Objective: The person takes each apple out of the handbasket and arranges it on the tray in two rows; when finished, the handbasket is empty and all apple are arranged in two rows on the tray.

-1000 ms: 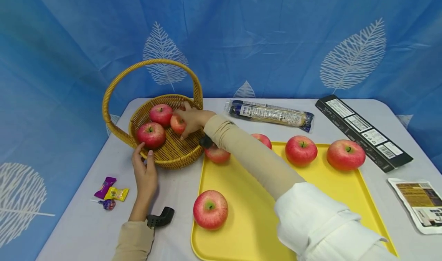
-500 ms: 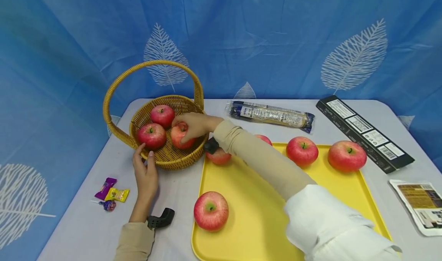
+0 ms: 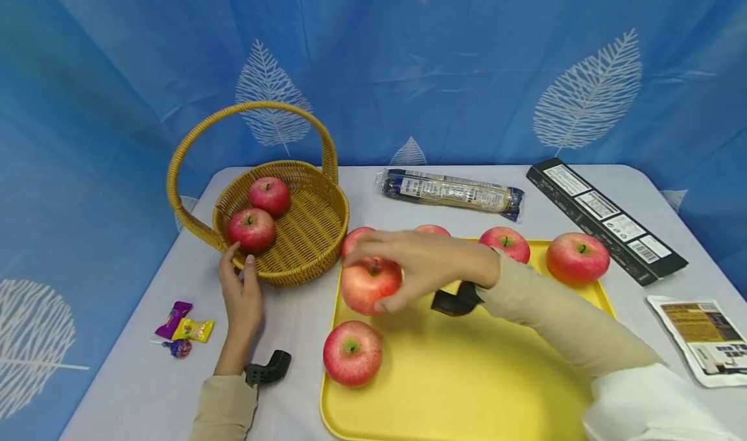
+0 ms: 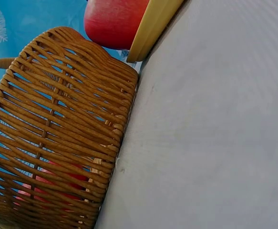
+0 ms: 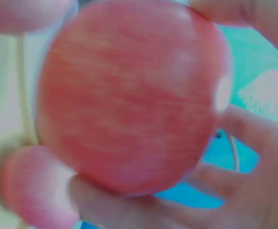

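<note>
My right hand grips a red apple above the left part of the yellow tray. In the right wrist view, fingers curl round this apple. My left hand touches the near left rim of the wicker basket, its fingers fairly straight. Two apples, a front one and a rear one, lie in the basket's left half. The basket's woven side fills much of the left wrist view.
On the tray sit several more apples, including one at the front left and one at the far right. Behind are a packaged noodle bundle and a black box. A flat pouch lies right; wrapped candies and a lollipop lie left.
My right hand has taken hold of an apple in the basket, lifted it out and moved right over the tray. The left hand has stayed at the basket's rim.
</note>
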Demonstrator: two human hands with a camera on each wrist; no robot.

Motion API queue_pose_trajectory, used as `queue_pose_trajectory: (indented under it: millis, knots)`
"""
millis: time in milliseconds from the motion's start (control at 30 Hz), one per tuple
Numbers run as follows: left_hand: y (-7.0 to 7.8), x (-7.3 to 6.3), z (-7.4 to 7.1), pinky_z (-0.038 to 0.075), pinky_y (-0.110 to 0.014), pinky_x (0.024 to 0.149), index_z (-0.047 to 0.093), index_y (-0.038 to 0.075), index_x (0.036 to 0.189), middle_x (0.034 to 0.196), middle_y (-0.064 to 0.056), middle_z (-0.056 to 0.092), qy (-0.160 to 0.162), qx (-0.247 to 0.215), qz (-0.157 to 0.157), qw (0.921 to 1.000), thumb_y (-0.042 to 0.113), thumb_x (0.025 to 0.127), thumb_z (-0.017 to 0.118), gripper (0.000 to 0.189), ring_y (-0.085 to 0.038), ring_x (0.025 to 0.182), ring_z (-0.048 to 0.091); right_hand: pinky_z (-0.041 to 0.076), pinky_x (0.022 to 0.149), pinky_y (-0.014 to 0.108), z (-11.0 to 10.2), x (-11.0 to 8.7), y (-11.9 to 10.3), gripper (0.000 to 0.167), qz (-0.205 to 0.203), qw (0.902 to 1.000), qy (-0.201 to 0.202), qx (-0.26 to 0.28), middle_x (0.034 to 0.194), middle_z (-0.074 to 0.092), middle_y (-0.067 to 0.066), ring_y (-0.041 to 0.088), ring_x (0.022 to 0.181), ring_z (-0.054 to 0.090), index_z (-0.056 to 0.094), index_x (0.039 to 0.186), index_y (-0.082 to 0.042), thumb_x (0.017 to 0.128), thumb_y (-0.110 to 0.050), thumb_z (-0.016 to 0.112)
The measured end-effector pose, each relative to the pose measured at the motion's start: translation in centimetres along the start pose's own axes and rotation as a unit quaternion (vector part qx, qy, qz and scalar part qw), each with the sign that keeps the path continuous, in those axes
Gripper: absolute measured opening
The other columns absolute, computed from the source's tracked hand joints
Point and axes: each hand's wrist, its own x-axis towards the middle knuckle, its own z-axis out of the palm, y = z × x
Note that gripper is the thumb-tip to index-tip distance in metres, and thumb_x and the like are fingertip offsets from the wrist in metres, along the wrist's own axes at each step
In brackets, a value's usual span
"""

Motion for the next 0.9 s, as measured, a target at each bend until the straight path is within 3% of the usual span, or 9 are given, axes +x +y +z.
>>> queue_pose_trajectory:
  millis: [167, 333, 533, 700, 800, 900]
  knots:
    - [0.1, 0.3, 0.0, 0.020, -0.047, 0.111, 0.030, 0.011, 0.137, 0.143, -0.011, 0.026, -0.002, -0.007, 0.007, 1.0000, 0.031, 0.097, 0.036, 0.045, -0.023, 0.136, 0.022, 0.044, 0.083, 0.017, 2.1, -6.2, -1.3, 0.050, 0.055, 0.9977, -0.027, -0.029, 0.112, 0.047, -0.017, -0.002, 0.094, 0.048, 0.049, 0.116, -0.032, 0.071, -0.041, 0.069]
    - [0.1, 0.4, -0.2, 0.020, -0.047, 0.111, 0.029, 0.012, 0.137, 0.143, -0.010, 0.025, 0.000, -0.002, 0.001, 1.0000, 0.032, 0.097, 0.036, 0.045, -0.024, 0.136, 0.022, 0.045, 0.079, 0.017, 4.3, -9.3, -1.4, 0.050, 0.092, 0.9944, -0.033, -0.041, 0.109, 0.047, -0.016, 0.000, 0.089, 0.049, 0.049, 0.115, -0.032, 0.071, -0.037, 0.070]
    - [-0.1, 0.3, -0.3, 0.020, -0.047, 0.111, 0.029, 0.012, 0.137, 0.143, -0.010, 0.025, 0.001, 0.000, 0.001, 1.0000, 0.032, 0.097, 0.036, 0.045, -0.024, 0.136, 0.022, 0.046, 0.078, 0.021, 5.8, -10.2, -1.3, 0.055, 0.099, 0.9919, -0.031, -0.073, 0.116, 0.046, -0.009, 0.004, 0.094, 0.050, 0.047, 0.121, -0.028, 0.071, -0.037, 0.069]
    - [-0.1, 0.1, -0.1, 0.020, -0.046, 0.112, 0.029, 0.012, 0.137, 0.143, -0.010, 0.025, 0.000, 0.001, -0.001, 1.0000, 0.033, 0.097, 0.036, 0.046, -0.023, 0.136, 0.022, 0.047, 0.086, 0.030, 4.7, -10.2, -1.2, 0.071, 0.131, 0.9880, -0.062, -0.053, 0.133, 0.040, -0.005, 0.010, 0.105, 0.053, 0.034, 0.136, -0.032, 0.074, -0.051, 0.065]
    - [-0.1, 0.0, -0.1, 0.020, -0.046, 0.111, 0.029, 0.012, 0.137, 0.143, -0.011, 0.026, -0.001, -0.002, 0.000, 1.0000, 0.032, 0.097, 0.036, 0.046, -0.024, 0.136, 0.023, 0.045, 0.093, 0.034, 3.1, -9.8, -0.9, 0.074, 0.130, 0.9902, -0.039, -0.033, 0.139, 0.036, -0.008, 0.010, 0.116, 0.048, 0.028, 0.138, -0.035, 0.076, -0.058, 0.060]
    - [0.0, 0.0, -0.1, 0.020, -0.047, 0.111, 0.028, 0.011, 0.137, 0.143, -0.011, 0.025, -0.002, -0.001, 0.000, 1.0000, 0.032, 0.097, 0.035, 0.046, -0.025, 0.136, 0.023, 0.044, 0.095, 0.033, 1.1, -8.3, -0.6, 0.066, 0.097, 0.9950, 0.020, -0.016, 0.138, 0.038, -0.011, 0.008, 0.120, 0.046, 0.031, 0.137, -0.032, 0.080, -0.052, 0.059]
